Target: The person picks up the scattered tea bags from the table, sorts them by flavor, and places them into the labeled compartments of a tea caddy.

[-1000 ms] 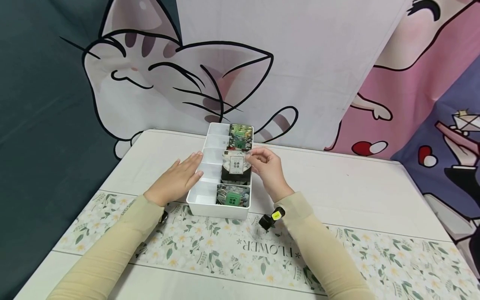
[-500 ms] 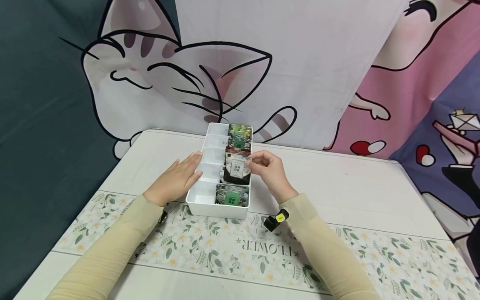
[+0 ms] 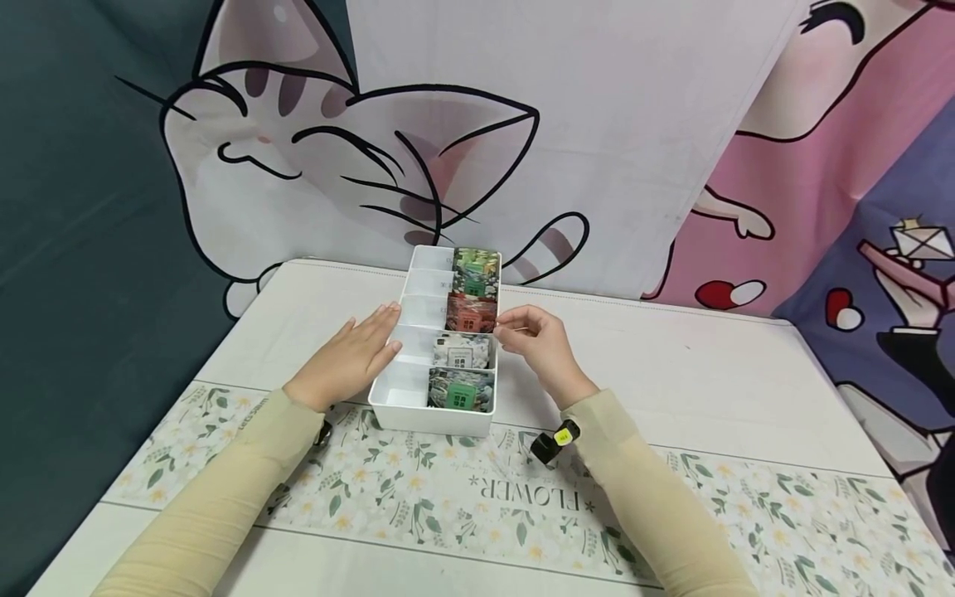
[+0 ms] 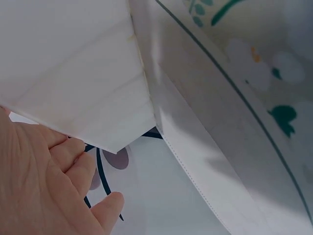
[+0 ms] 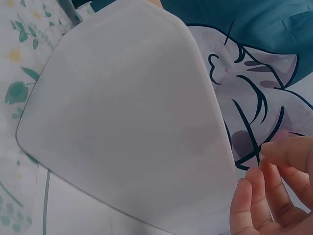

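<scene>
A long white divided box (image 3: 430, 420) stands on the table, with flat tea sachets along its right half. My left hand (image 3: 346, 361) lies along its left side, fingers extended; in the left wrist view that hand (image 4: 58, 181) has its fingertips at the box edge. A white tea sachet (image 3: 461, 351) sits in the second compartment from the front. Just right of the rim, my right hand (image 3: 540, 344) holds nothing, its thumb and fingers loosely bent. The right wrist view shows these fingers (image 5: 274, 196) beside the box's plain outer wall (image 5: 122, 112).
In front of the white sachet is a green-labelled sachet (image 3: 461, 391); behind it are a red sachet (image 3: 472, 315) and green ones (image 3: 476, 272). A floral cloth band (image 3: 418, 497) crosses the white table (image 3: 671, 365). A cat-print curtain (image 3: 462, 149) hangs behind.
The white tea sachet has gone down into its compartment, uncovering the red one behind. My right hand has let go of it and shifted slightly right. My left hand has stayed in place.
</scene>
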`<act>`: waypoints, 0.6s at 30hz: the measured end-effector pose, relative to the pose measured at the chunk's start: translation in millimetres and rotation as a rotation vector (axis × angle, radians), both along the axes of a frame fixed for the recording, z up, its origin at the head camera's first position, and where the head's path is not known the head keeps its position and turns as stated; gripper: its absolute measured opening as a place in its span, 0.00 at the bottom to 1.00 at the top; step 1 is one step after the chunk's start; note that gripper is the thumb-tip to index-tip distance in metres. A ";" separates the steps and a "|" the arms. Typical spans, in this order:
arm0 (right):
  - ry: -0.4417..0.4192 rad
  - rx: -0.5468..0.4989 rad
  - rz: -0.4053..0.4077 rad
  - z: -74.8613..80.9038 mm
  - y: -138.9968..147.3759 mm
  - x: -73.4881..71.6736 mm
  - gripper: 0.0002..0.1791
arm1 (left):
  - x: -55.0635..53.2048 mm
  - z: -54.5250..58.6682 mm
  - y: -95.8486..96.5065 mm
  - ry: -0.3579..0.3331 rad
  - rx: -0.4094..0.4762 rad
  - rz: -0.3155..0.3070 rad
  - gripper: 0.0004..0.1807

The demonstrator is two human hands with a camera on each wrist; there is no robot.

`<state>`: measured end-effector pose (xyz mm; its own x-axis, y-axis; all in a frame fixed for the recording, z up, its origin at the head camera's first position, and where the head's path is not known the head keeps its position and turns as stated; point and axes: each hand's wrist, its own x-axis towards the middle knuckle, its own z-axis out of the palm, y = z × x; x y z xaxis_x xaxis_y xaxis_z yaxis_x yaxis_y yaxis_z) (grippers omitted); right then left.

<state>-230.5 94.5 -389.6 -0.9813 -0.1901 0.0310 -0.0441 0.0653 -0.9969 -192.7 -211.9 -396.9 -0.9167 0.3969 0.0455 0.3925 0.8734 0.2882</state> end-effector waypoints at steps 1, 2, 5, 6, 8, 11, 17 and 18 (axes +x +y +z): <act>0.003 0.005 -0.002 -0.6 1.1 0.0 0.12 | 0.2 0.1 -0.1 0.001 0.000 0.000 0.37; 0.004 0.010 -0.006 -1.3 2.5 -0.2 0.12 | 0.6 0.4 -0.1 0.003 -0.002 -0.001 0.37; 0.035 0.054 -0.013 -2.8 8.9 -0.8 0.11 | 1.7 2.0 -0.2 0.014 -0.026 0.001 0.37; 0.056 0.080 -0.015 -3.1 11.7 -1.1 0.11 | 2.4 2.9 0.0 0.021 -0.038 0.003 0.37; 0.127 0.156 -0.014 -3.8 18.5 -2.3 0.10 | 3.6 5.3 0.1 0.048 -0.076 0.005 0.36; 0.259 0.295 -0.014 -4.2 32.1 -5.8 0.09 | 4.6 8.9 0.3 0.105 -0.128 0.000 0.36; 0.391 0.515 -0.029 1.0 69.7 -19.7 0.09 | 0.4 14.0 1.3 0.261 -0.151 -0.053 0.30; 0.400 0.534 -0.034 2.3 76.4 -23.4 0.09 | -1.0 14.8 1.0 0.298 -0.148 -0.056 0.29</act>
<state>-253.8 171.0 -387.3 -0.9196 -0.2491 0.3038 -0.3926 0.5535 -0.7345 -193.7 -210.9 -382.2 -0.8483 0.4687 0.2463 0.4891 0.8718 0.0256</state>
